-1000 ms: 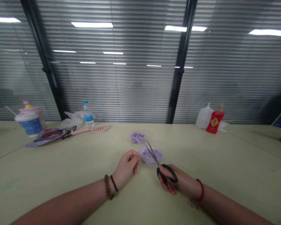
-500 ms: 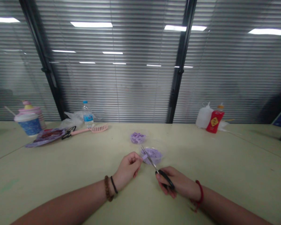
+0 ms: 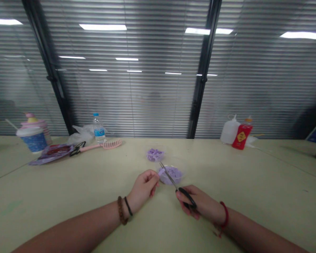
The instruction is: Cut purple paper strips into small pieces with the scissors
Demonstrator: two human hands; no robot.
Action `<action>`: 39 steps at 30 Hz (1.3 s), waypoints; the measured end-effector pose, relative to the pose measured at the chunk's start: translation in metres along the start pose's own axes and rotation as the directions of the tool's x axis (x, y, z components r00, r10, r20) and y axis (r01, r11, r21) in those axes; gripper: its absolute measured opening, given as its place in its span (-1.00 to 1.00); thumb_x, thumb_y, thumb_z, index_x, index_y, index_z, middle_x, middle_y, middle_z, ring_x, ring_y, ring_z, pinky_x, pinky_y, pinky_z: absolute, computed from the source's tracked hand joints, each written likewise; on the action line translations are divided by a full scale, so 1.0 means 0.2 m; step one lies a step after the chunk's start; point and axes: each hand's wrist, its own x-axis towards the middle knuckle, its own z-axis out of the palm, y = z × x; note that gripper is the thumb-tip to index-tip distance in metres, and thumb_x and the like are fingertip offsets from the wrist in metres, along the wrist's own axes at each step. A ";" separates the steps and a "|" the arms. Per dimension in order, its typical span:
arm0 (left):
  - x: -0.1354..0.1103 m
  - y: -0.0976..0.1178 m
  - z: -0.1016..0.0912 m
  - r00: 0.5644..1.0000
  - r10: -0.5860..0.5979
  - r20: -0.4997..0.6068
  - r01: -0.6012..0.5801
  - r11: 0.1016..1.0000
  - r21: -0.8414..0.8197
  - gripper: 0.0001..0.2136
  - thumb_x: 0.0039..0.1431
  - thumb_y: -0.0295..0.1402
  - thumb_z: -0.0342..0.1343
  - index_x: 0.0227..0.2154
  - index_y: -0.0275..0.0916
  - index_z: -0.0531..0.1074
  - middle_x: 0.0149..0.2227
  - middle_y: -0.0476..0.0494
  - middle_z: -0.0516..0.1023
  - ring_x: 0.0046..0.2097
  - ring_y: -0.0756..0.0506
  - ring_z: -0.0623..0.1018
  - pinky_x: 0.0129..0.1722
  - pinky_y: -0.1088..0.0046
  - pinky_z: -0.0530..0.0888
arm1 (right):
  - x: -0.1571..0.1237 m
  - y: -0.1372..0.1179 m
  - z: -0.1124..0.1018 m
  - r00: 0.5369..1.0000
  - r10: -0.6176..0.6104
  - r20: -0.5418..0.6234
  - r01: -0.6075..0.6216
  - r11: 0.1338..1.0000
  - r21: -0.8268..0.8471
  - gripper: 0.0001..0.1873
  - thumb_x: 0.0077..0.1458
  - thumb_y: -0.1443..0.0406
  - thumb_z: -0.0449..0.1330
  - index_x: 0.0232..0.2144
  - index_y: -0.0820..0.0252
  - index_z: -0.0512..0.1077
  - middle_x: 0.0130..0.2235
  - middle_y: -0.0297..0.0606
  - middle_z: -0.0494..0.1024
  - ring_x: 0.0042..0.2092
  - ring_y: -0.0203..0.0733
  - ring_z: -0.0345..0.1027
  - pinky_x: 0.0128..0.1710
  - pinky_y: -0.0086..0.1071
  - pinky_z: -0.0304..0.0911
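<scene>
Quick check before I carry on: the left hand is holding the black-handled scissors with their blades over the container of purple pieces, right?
No, the head view shows the black-handled scissors in the right hand, with their blades over the container of purple pieces.

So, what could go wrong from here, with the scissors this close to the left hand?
Two risks, I'd say. The scissors in the right hand point just past the left hand's fingers, so a slip might nick them. And the lilac strip is pinched at the edge of the tub of lilac pieces, so a cut bit could miss it and land on the table.
</scene>
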 end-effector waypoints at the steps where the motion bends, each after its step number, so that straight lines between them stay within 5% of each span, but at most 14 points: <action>1: 0.00 0.00 0.00 1.000 -0.003 -0.001 0.003 1.000 0.001 -0.76 0.00 -0.18 -0.01 -0.55 -0.28 0.24 -0.72 0.12 0.23 -0.74 0.13 0.17 -0.78 0.66 0.12 | 0.00 0.00 0.00 1.000 -0.003 0.001 0.003 1.000 0.006 -0.42 -0.19 -0.15 0.09 -0.69 0.30 0.23 -0.73 -0.39 0.25 -0.77 -0.51 0.00 -0.81 -0.61 -0.09; 39: 0.00 0.00 -0.01 1.000 -0.013 -0.002 0.013 1.000 0.018 -0.76 -0.02 -0.20 0.01 -0.56 -0.30 0.25 -0.70 0.11 0.23 -0.73 0.14 0.18 -0.76 0.65 0.12 | 0.00 -0.01 -0.02 0.999 -0.034 0.037 0.033 0.999 0.029 -0.45 -0.16 -0.10 0.11 -0.70 0.30 0.23 -0.73 -0.39 0.25 -0.77 -0.51 -0.02 -0.81 -0.61 -0.10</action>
